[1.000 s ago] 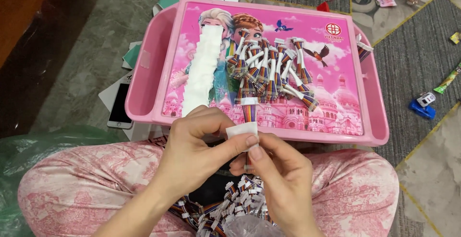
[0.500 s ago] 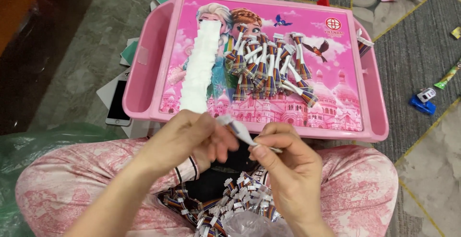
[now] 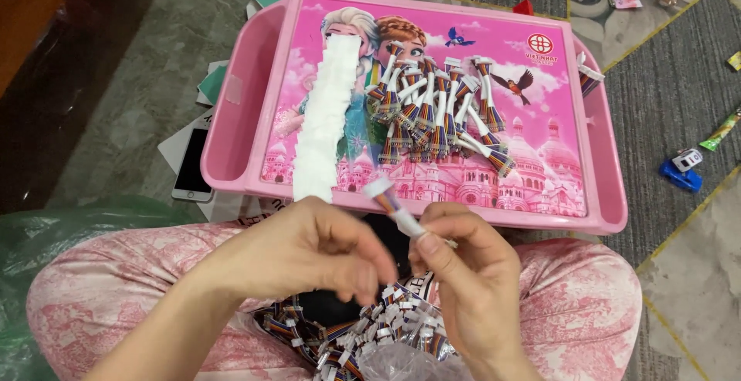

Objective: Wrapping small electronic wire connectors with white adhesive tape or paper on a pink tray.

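My right hand [image 3: 463, 273] pinches a short multicoloured wire harness [image 3: 392, 205] with a white connector at its upper end, held tilted over my lap. My left hand [image 3: 309, 251] sits right beside it, fingers curled, its fingertips touching the harness's lower part. Below both hands a heap of similar wire harnesses [image 3: 363, 335] lies in my lap on a clear plastic bag. Ahead stands a pink lap tray [image 3: 231, 134] with a cartoon picture. On it lie a pile of finished harnesses [image 3: 436, 111] and a long white strip of tape pieces [image 3: 328, 115].
A phone [image 3: 190, 165] lies on papers on the floor left of the tray. A green plastic bag [image 3: 46, 234] sits at my left knee. A blue toy car [image 3: 679, 172] and wrappers are scattered on the grey mat at right.
The small white piece held between both hands a second ago is gone from view. The harness is now raised and tilted in my right hand, and my left hand has slid lower beside it.
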